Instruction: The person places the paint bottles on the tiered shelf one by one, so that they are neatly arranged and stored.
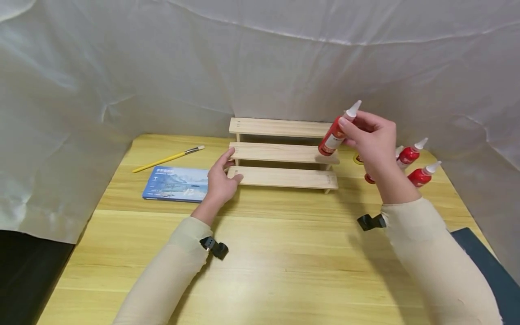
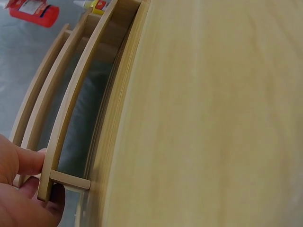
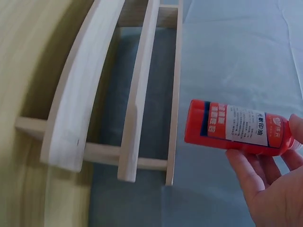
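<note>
A three-step wooden shelf [image 1: 280, 177] stands on the table against the curtain. My left hand [image 1: 222, 179] grips its left end; in the left wrist view the thumb and fingers [image 2: 31, 161] close around the end of the front board. With thumb and fingers my right hand [image 1: 375, 140] holds a red ink bottle [image 1: 333, 139] near its white nozzle. That bottle tilts, base down to the left, in front of the shelf's right end. Seen from the right wrist, the bottle [image 3: 239, 127] shows a white and blue printed label.
Several more bottles stand right of the shelf, among them a red bottle [image 1: 420, 177] and a yellow one [image 1: 358, 159], partly hidden by my right hand. A blue paint box [image 1: 176, 184] and a yellow paintbrush [image 1: 166, 161] lie left. A dark flat object [image 1: 483, 262] is at the right edge.
</note>
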Demonstrator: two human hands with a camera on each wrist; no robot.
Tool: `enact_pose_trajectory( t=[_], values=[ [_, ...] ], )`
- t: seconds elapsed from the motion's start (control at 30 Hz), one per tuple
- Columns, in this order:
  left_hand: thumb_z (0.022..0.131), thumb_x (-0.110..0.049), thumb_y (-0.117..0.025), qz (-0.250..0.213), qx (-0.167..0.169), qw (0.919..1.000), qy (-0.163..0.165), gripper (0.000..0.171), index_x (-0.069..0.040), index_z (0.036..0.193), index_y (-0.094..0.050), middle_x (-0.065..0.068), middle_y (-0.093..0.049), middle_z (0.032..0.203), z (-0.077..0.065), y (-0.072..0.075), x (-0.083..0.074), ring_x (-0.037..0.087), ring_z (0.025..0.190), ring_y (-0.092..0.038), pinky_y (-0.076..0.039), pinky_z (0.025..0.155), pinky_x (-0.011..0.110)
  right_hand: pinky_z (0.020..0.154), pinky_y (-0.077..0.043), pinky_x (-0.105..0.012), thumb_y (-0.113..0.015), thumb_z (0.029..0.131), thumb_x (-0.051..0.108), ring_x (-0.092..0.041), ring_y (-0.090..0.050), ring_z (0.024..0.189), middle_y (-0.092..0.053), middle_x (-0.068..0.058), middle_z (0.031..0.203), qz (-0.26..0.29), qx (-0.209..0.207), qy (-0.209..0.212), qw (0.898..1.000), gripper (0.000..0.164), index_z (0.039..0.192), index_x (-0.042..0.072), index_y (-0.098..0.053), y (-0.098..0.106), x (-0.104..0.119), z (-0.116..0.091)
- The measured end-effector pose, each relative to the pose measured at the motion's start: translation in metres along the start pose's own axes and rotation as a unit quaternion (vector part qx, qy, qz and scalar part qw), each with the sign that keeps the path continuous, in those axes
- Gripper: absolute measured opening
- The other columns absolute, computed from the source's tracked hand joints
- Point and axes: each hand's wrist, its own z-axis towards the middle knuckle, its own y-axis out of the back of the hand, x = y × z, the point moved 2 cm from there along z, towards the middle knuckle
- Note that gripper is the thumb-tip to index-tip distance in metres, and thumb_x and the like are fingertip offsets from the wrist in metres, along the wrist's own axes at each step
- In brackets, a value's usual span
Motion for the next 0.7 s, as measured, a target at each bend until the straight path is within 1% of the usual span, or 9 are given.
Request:
enact_pose_trajectory(
  t=[0.13,0.27,0.47,0.57,0.7],
  values=[
    [0.086,0.009,-0.071,-0.004,0.0,1.0,-0.003,0.079,-0.023,0.152,-0.044,0.003,-0.049,0.146,0.0,0.0,0.001,0.019,0.126,-0.051,-0.038,0.109,0.042,0.075,-0.058,-0.03,-0.085,0.077,0.032,-0.026,-0.057,0.107,-0.062,-0.012,0.12,0.036,0.01,0.014,0.999,0.047,0.118,0.011,-0.075,-0.011,0.003,0.007],
    [0.085,0.009,-0.072,-0.007,-0.001,0.9999,-0.009,0.079,-0.023,0.152,-0.045,0.002,-0.049,0.146,0.0,0.0,0.001,0.019,0.126,-0.051,-0.037,0.11,0.042,0.071,-0.059,-0.032,-0.086,0.078,0.027,-0.025,-0.059,0.105,-0.064,-0.013,0.116,0.057,0.016,0.025,0.998,0.047,0.118,0.005,-0.074,-0.023,0.006,0.015],
    [0.085,0.009,-0.072,-0.006,-0.001,0.9999,-0.012,0.08,-0.024,0.152,-0.044,0.0,-0.047,0.149,0.001,0.0,0.001,0.018,0.126,-0.051,-0.036,0.11,0.041,0.07,-0.06,-0.034,-0.087,0.078,0.026,-0.026,-0.06,0.106,-0.064,-0.012,0.116,0.062,0.026,0.015,0.998,0.048,0.119,0.005,-0.074,-0.043,0.01,0.025],
    [0.085,0.008,-0.072,-0.005,0.002,0.9999,-0.013,0.08,-0.024,0.152,-0.044,-0.001,-0.046,0.149,0.0,0.0,0.001,0.017,0.126,-0.051,-0.037,0.11,0.041,0.071,-0.06,-0.035,-0.086,0.078,0.026,-0.026,-0.061,0.105,-0.065,-0.012,0.115,0.059,0.033,0.018,0.998,0.047,0.118,0.005,-0.074,-0.052,0.012,0.029],
    [0.085,0.008,-0.072,-0.003,0.002,0.9998,-0.021,0.079,-0.024,0.152,-0.045,0.001,-0.048,0.147,0.0,-0.001,0.002,0.018,0.126,-0.052,-0.038,0.109,0.041,0.073,-0.06,-0.036,-0.087,0.078,0.027,-0.026,-0.061,0.104,-0.065,-0.012,0.114,0.056,0.042,0.026,0.997,0.046,0.117,0.005,-0.075,-0.065,0.017,0.035]
  ],
)
